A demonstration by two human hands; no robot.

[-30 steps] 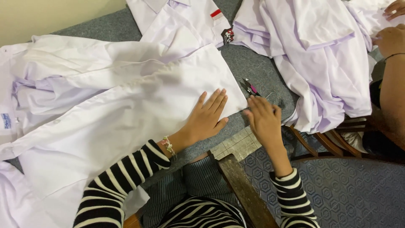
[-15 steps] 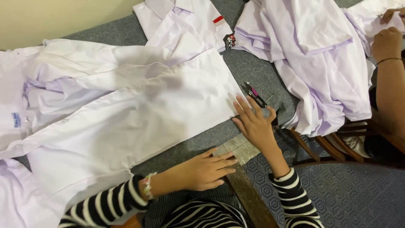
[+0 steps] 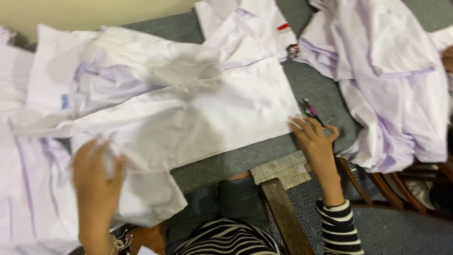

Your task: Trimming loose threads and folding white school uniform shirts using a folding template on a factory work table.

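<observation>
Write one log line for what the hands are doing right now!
left hand: gripping white shirt edge | right hand: pinning shirt corner on grey table | pens: beside right hand

Two hands in striped sleeves: a left hand on white cloth, a right hand at a cloth corner. One white garment spread flat on one grey table, one heaped pile of white garments at the far right, more white cloth at the left edge, number unclear. One pen just beside the right hand, and a second possibly alongside it, too small to tell.
</observation>
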